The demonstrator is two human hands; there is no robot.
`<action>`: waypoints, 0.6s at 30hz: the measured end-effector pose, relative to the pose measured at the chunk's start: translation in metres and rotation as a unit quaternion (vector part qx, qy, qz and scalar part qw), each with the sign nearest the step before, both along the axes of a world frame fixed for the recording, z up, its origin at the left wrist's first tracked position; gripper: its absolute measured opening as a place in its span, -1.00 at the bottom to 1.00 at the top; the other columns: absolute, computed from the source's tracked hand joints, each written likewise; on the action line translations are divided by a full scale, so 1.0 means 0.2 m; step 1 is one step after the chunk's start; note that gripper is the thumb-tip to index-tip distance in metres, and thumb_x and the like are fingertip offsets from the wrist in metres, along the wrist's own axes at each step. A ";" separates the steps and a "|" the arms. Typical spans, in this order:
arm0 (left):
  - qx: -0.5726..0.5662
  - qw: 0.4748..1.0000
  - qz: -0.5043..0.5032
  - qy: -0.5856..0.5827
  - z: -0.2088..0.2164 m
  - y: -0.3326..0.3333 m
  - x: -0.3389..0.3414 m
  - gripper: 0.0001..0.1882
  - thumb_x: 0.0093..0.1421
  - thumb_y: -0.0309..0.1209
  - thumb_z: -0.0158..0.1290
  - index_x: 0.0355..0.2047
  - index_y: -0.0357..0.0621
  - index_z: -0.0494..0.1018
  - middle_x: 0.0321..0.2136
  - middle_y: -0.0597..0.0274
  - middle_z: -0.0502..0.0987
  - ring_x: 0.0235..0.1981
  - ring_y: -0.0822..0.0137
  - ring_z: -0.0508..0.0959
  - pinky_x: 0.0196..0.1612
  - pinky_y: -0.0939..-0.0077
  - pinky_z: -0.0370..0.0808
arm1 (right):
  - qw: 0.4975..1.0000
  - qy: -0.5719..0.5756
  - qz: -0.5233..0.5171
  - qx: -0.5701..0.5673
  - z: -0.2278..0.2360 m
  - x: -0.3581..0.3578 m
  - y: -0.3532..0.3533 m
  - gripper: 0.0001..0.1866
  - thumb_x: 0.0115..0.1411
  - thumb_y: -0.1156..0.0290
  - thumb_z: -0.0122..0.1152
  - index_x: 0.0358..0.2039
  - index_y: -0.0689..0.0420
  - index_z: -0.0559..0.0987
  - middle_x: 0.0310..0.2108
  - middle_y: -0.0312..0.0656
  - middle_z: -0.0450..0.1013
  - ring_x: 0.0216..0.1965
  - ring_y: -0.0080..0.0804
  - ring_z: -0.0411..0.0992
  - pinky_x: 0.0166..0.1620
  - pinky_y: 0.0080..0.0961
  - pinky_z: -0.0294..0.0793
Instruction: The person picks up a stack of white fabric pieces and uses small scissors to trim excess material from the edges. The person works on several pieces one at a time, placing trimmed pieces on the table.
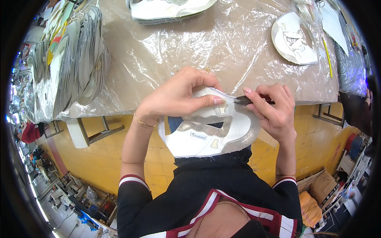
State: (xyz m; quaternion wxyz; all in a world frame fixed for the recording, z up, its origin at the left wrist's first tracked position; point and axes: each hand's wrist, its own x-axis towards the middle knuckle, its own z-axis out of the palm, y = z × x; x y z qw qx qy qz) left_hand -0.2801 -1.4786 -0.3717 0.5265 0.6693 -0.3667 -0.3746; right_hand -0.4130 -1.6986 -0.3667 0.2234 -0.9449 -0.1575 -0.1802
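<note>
In the foreground, the person's black shirt (214,174) with red-and-white trim fills the lower part of the view. Just beyond it, a flat white-and-beige shoe upper (234,123) is held at a tilt in front of the near table edge, its open centre showing dark cloth behind. The left hand (178,93) pinches the upper along its far edge: the thumb lies flat on the face, while the other fingers curl behind and are partly hidden. The right hand (274,109) closes thumb and fingers around a small dark hand tool (243,100), apparently snips, whose tip meets that same edge just beside the left thumb; whether the blades stand apart is too small to tell. The step in hand appears to be detail work on the edge, probably trimming. The next move seems to call for a steady left pinch, with the left thumb clear of the tip, and small, controlled action from the right fingers. Beyond the hands spreads a work table (131,59) under clear plastic film. On it, at the left, stand bundles of grey shoe pieces (81,59); at the right lie a second upper (293,55) and, near it, a thin yellow stick (327,57). Farthest off, further uppers (170,10) are cut by the top of the view.
</note>
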 end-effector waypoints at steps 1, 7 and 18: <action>0.000 1.000 -0.008 0.019 0.00 0.00 0.00 -0.76 0.09 -0.34 0.22 -0.40 -0.30 0.53 -0.60 0.14 0.47 -0.50 0.37 0.45 -0.39 0.48 0.35 | 1.000 -0.002 0.003 0.005 0.00 0.00 0.00 -0.58 -0.08 0.34 0.36 -0.12 -0.02 0.62 -0.43 -0.33 0.42 -0.51 -0.42 0.30 -0.40 -0.49 0.21; -0.036 0.994 -0.054 0.084 0.02 0.02 -0.01 -0.82 0.08 -0.45 0.23 -0.37 -0.33 0.54 -0.54 0.30 0.47 -0.44 0.48 0.40 -0.33 0.57 0.31 | 0.998 0.015 0.022 0.060 0.02 -0.01 0.00 -0.62 -0.10 0.34 0.36 -0.18 0.00 0.65 -0.46 -0.33 0.43 -0.51 -0.42 0.30 -0.42 -0.48 0.21; -0.029 0.991 -0.045 0.119 0.01 0.01 -0.02 -0.81 0.10 -0.41 0.22 -0.38 -0.32 0.55 -0.53 0.29 0.48 -0.44 0.48 0.42 -0.33 0.56 0.32 | 0.999 -0.022 0.005 0.046 0.01 -0.04 0.01 -0.57 -0.14 0.36 0.40 -0.16 -0.10 0.64 -0.46 -0.41 0.42 -0.50 -0.46 0.32 -0.43 -0.48 0.17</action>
